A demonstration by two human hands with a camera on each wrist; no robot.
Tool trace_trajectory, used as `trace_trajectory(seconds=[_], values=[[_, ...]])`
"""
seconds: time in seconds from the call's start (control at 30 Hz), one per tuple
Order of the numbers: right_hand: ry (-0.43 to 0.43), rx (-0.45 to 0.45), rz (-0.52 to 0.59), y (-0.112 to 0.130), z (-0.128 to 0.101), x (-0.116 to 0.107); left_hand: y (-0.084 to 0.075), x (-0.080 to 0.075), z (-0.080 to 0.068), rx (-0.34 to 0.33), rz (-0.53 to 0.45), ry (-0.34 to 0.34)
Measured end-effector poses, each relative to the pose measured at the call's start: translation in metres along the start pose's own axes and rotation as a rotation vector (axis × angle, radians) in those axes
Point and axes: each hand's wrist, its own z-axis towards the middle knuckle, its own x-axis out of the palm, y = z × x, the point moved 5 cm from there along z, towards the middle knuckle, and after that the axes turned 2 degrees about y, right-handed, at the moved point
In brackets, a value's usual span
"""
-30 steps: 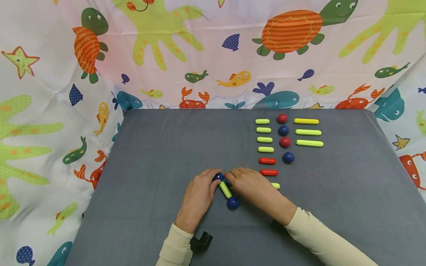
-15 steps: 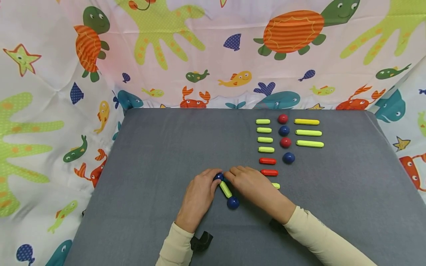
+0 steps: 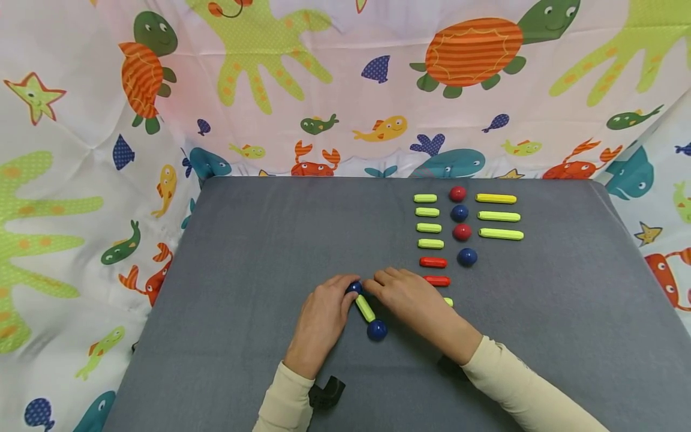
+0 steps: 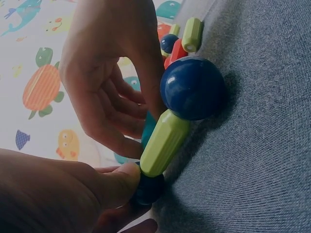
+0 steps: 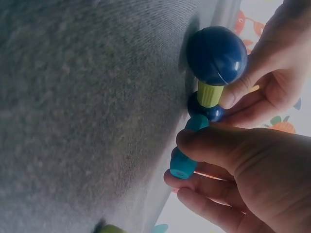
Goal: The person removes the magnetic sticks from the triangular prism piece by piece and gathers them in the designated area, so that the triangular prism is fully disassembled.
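My left hand (image 3: pixel 322 318) pinches a dark blue ball (image 4: pixel 148 189) between thumb and fingers. A short yellow-green rod (image 4: pixel 166 142) joins that ball to a second blue ball (image 3: pixel 376 330), which lies nearer me. Between the thumb and fingers of my right hand (image 5: pixel 243 165) is a short teal rod (image 5: pixel 183 162), its near end against the blue ball that the left hand pinches. In the head view the right hand (image 3: pixel 410 300) hides the teal rod. Whether the teal rod is attached to the ball I cannot tell.
Right of the hands stand a column of short yellow-green rods (image 3: pixel 429 228) and red rods (image 3: pixel 433 262), a column of red balls (image 3: pixel 462 232) and blue balls (image 3: pixel 466 257), and several longer yellow rods (image 3: pixel 501 234). A patterned curtain (image 3: pixel 345 78) hangs behind the grey table (image 3: pixel 259 240).
Both hands stay in place on the joined pieces. The right hand shifts only very slightly, and the teal rod, glimpsed a second ago in the head view, is now covered there.
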Motion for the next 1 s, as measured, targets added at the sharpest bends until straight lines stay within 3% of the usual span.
trace_trajectory(seconds=[0.33,0.7,1.0], values=[[-0.060,0.066,0.083,-0.019,-0.016,-0.014,0.002,0.001,-0.002,-0.025,-0.007,0.004],[-0.064,0.200,0.193,-0.060,-0.063,-0.034,0.002,-0.002,-0.005,-0.029,-0.014,0.001],[-0.070,0.245,0.207,-0.067,-0.094,-0.039,0.001,-0.005,-0.009,-0.034,-0.019,0.009]])
